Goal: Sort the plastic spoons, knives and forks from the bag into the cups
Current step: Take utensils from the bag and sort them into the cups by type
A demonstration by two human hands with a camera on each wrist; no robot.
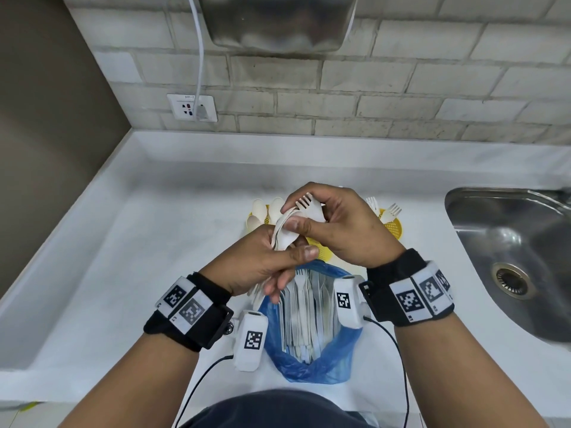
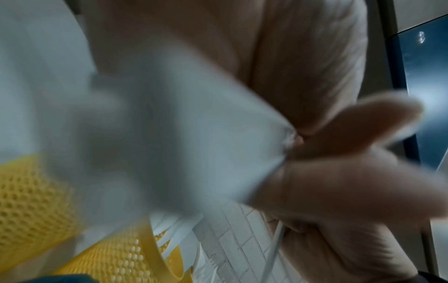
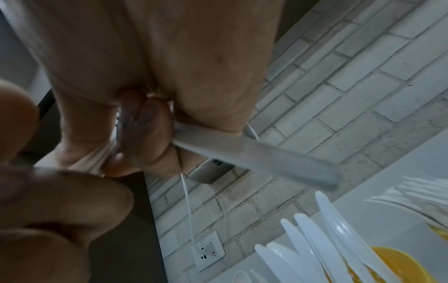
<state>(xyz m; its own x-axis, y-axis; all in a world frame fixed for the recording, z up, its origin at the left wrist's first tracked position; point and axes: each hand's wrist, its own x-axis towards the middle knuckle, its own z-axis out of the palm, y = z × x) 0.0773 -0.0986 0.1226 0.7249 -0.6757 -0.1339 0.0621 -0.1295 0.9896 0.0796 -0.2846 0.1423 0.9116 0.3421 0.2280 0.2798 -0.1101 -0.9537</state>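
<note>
Both hands meet above the yellow mesh cups. My left hand (image 1: 290,267) grips a bundle of white plastic cutlery (image 1: 285,234) with spoon bowls on top; the left wrist view shows it as a white blur (image 2: 169,134). My right hand (image 1: 292,216) holds a white fork (image 1: 309,206), its thumb pressing on the top spoon; the fork's handle (image 3: 254,153) sticks out of its curled fingers. The left cup (image 1: 251,218) holds spoons and the right cup (image 1: 392,228) forks. A cup of knives (image 3: 392,264) shows in the right wrist view. The blue bag (image 1: 312,362) lies under my wrists, with cutlery inside.
A steel sink (image 1: 509,257) is set into the white counter (image 1: 154,242) at the right. On the brick wall behind are a socket (image 1: 193,108) with a white cable plugged in and a metal unit (image 1: 278,23) above.
</note>
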